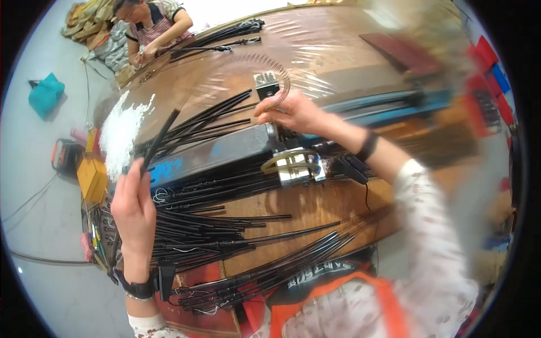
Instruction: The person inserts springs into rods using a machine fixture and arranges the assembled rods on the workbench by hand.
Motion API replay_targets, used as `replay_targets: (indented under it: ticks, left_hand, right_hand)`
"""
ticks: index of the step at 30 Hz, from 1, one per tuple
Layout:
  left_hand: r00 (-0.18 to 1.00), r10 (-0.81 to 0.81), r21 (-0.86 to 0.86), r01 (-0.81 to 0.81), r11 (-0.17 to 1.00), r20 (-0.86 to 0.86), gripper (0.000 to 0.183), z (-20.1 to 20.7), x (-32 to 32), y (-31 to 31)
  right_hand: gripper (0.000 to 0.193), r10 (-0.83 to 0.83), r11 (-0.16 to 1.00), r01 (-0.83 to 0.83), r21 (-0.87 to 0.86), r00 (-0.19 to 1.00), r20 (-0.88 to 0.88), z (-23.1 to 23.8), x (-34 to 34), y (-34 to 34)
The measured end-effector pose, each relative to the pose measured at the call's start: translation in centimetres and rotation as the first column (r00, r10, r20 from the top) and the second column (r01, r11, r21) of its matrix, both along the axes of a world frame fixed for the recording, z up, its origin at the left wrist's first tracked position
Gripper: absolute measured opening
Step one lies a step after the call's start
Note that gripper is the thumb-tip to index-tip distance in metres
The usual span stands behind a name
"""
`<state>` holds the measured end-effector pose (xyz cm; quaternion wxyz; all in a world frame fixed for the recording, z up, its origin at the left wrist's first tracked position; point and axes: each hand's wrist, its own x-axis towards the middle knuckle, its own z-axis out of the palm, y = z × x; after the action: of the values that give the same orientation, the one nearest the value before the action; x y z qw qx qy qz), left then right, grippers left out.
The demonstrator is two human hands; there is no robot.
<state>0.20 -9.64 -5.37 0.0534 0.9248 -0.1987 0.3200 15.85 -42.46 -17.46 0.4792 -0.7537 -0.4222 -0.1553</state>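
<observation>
My left hand (pixel 134 204) is closed around the lower end of a short black tube (pixel 162 136), which tilts up and to the right. In my right hand (pixel 294 112), thumb and fingers pinch the end of a long, thin coil spring (pixel 286 74). The spring arcs up from my fingers and bends over to the left, where it blurs. Just below my right hand is a metal clamp fixture (pixel 296 166) with yellowish hoses, mounted at a blue steel beam (pixel 211 152). Black rods (pixel 211 118) lie behind the beam, close to the right hand.
Small white pieces are heaped (pixel 121 135) at the left table edge. Many black rods (pixel 197 234) lie along the near side. A metal box (pixel 266 84) stands beyond the beam. Across the table, a co-worker (pixel 155 28) handles parts beside a black rod bundle (pixel 225 35).
</observation>
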Motion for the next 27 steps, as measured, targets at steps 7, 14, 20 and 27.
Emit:
replay_targets:
  ticks: [7, 14, 20, 27]
  left_hand:
    - [0.988, 0.074, -0.108, -0.089, 0.990, -0.139, 0.029, -3.7, -1.2, 3.2]
    - [0.989, 0.056, -0.103, -0.070, 0.992, -0.133, 0.033, -4.9, 1.8, 3.7]
    - [0.977, -0.112, 0.080, 0.128, 0.989, -0.180, 0.027, -9.4, 7.8, -1.8]
    - [0.884, -0.378, -0.209, 0.328, 0.921, -0.275, 0.012, -12.8, 12.5, -10.0]
  right_hand:
    - [0.013, -0.044, 0.964, -0.016, -0.264, 0.975, -0.219, -0.1, 1.1, 1.4]
    - [0.010, -0.289, 0.808, 0.413, -0.421, 0.899, 0.328, -0.7, 0.2, -3.6]
    - [0.004, -0.448, 0.494, 0.734, -0.465, 0.674, 0.588, -3.0, -4.3, -24.8]
    - [0.006, -0.545, 0.512, 0.742, -0.433, 0.670, 0.504, -5.0, -4.7, -28.2]
